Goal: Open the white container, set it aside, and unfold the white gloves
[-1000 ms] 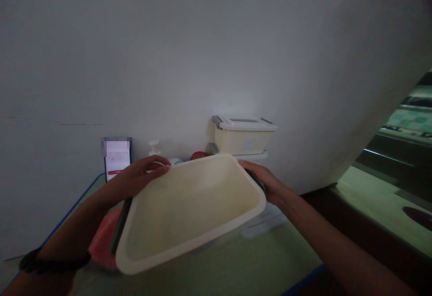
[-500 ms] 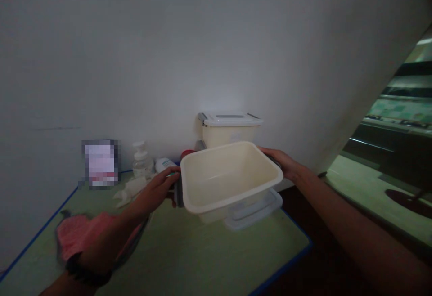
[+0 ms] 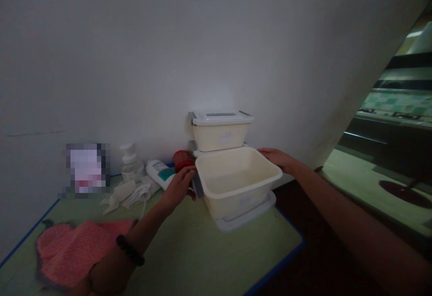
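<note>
A lidless cream storage box (image 3: pixel 232 204) is between my two hands, its inside bare. My left hand (image 3: pixel 180 186) is closed on its left side, by the grey latch. At the far right corner, my right hand (image 3: pixel 278 159) grips the other side, its fingertips partly hidden behind the rim. Under and in front of the box shows a pale translucent lid (image 3: pixel 232 224) on the table; I cannot tell whether the box touches it. Behind, against the wall, a similar lidded box (image 3: pixel 221 137) stands on top of another lidded one, mostly hidden.
The green table (image 3: pixel 189 251) has blue edging. Left of the box are a red woven container (image 3: pixel 183 160), a white bottle with a teal label (image 3: pixel 160 173), a clear pump bottle (image 3: pixel 131 165), crumpled white items (image 3: pixel 123 195) and a pink cloth (image 3: pixel 76 251). A blurred-out upright panel (image 3: pixel 86 168) stands far left.
Both hands have brought the storage box lower and slightly right, nearer the lid. More of the stacked boxes and the red container shows. The view has shifted a little.
</note>
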Demonstrator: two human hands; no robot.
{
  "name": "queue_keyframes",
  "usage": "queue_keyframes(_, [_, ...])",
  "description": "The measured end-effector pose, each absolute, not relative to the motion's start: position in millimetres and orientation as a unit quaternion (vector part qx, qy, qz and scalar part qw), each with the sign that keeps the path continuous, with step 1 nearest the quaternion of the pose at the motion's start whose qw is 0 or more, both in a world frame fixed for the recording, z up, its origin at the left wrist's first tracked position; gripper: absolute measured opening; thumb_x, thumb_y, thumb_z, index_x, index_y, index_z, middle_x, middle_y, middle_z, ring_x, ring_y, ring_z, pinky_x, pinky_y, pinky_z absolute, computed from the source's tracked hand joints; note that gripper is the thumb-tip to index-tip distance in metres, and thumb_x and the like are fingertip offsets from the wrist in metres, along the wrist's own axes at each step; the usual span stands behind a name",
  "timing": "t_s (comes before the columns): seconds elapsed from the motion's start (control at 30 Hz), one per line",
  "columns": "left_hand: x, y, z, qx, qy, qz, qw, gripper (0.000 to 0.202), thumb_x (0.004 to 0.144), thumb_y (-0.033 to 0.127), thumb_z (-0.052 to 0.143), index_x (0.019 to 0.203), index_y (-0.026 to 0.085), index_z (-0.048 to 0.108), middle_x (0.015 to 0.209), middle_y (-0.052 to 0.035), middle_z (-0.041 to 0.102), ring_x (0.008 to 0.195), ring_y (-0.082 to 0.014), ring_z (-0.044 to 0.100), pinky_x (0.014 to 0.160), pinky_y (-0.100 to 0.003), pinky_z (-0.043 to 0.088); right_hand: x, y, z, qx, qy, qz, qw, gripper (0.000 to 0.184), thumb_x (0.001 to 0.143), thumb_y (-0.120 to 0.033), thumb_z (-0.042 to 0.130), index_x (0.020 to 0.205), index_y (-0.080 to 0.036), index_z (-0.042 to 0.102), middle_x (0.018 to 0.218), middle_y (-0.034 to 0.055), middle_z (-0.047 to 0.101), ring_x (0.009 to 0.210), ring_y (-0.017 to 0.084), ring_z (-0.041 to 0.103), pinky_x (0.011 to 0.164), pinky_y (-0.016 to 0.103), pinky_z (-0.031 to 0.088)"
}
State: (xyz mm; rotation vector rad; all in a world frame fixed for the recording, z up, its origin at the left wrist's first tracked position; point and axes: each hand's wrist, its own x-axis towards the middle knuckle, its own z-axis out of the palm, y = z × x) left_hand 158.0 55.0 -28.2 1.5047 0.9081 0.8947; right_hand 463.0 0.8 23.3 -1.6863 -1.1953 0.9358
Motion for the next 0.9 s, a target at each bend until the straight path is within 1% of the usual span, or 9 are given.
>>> queue_keyframes(0.1, [158,55,-30,0.641,0.392,0.382,0.539,0.023,0.084,0.03,0.041,0.099,0.015,0.049,0.064,0.003,0.05,0.041,-0.0081,0.051,0.033,-0.02,0.045,471,5,7,-0.695,-0.49,0.328,0.411,0.022,0.071,-0.022,0.058,0.09,-0.016,0.068,0.09,0.0085,0.071,0.072,0.017,0.065,0.067,0.029,0.051])
queue_keyframes(0.23, [157,52,-33,0.653,0.391,0.374,0.529,0.031,0.083,0.042,0.041,0.097,0.016,0.049,0.056,0.0042,0.049,0.041,-0.0108,0.051,0.032,-0.02,0.042,479,12,6,-0.72,-0.515,0.228,0.406,0.021,0.076,-0.025,0.051,0.084,-0.014,0.067,0.086,0.0099,0.07,0.071,0.017,0.063,0.066,0.029,0.049])
queue_keyframes(0.37, [154,50,-38,0.66,0.4,0.393,0.5,0.035,0.084,0.049,0.035,0.096,0.017,0.045,0.049,0.0083,0.042,0.032,-0.0078,0.039,0.03,-0.017,0.029,468,15,21,-0.716,-0.567,0.113,0.391,0.02,0.078,-0.023,0.048,0.081,-0.014,0.066,0.084,0.0096,0.068,0.076,0.018,0.06,0.073,0.032,0.046])
queue_keyframes(0.43, [150,49,-38,0.661,0.403,0.41,0.482,0.034,0.083,0.048,0.037,0.096,0.018,0.044,0.051,0.0087,0.041,0.033,-0.0068,0.037,0.032,-0.017,0.028,451,13,29,-0.696,-0.61,0.067,0.373,0.016,0.075,-0.02,0.052,0.081,-0.015,0.066,0.087,0.0095,0.066,0.084,0.02,0.058,0.078,0.035,0.044])
queue_keyframes(0.5, [142,48,-35,0.679,0.413,0.425,0.433,0.03,0.082,0.046,0.041,0.094,0.018,0.044,0.059,0.006,0.046,0.041,-0.0082,0.042,0.038,-0.019,0.033,427,10,36,-0.667,-0.656,0.032,0.353,0.014,0.073,-0.019,0.056,0.083,-0.017,0.065,0.093,0.0093,0.064,0.092,0.021,0.055,0.083,0.036,0.041])
queue_keyframes(0.57, [130,46,-30,0.718,0.425,0.426,0.35,0.025,0.08,0.042,0.043,0.088,0.018,0.047,0.068,0.0019,0.053,0.054,-0.0115,0.05,0.048,-0.023,0.04,400,5,40,-0.633,-0.698,0.017,0.333,0.014,0.074,-0.02,0.057,0.086,-0.018,0.065,0.093,0.0082,0.062,0.093,0.02,0.054,0.084,0.036,0.04])
queue_keyframes(0.63, [114,43,-26,0.765,0.429,0.404,0.261,0.023,0.08,0.04,0.043,0.08,0.018,0.05,0.072,-0.0003,0.056,0.062,-0.0142,0.053,0.055,-0.026,0.043,373,-1,43,-0.601,-0.732,0.011,0.32,0.015,0.077,-0.02,0.056,0.09,-0.017,0.063,0.094,0.0079,0.061,0.092,0.019,0.053,0.085,0.036,0.04])
queue_keyframes(0.77, [72,32,-25,0.82,0.426,0.358,0.132,0.022,0.081,0.037,0.042,0.074,0.018,0.051,0.066,-0.0002,0.054,0.061,-0.0155,0.052,0.056,-0.028,0.043,318,-12,45,-0.526,-0.795,0.011,0.302,0.016,0.081,-0.02,0.053,0.094,-0.016,0.061,0.097,0.0078,0.06,0.096,0.018,0.053,0.089,0.035,0.038])
queue_keyframes(0.9, [26,25,-37,0.833,0.445,0.325,0.052,0.02,0.084,0.033,0.041,0.077,0.019,0.053,0.075,-0.0027,0.056,0.069,-0.0168,0.054,0.064,-0.03,0.045,263,-21,44,-0.48,-0.827,0.038,0.292,0.02,0.083,-0.021,0.051,0.099,-0.015,0.061,0.1,0.0083,0.059,0.1,0.018,0.05,0.092,0.034,0.038])
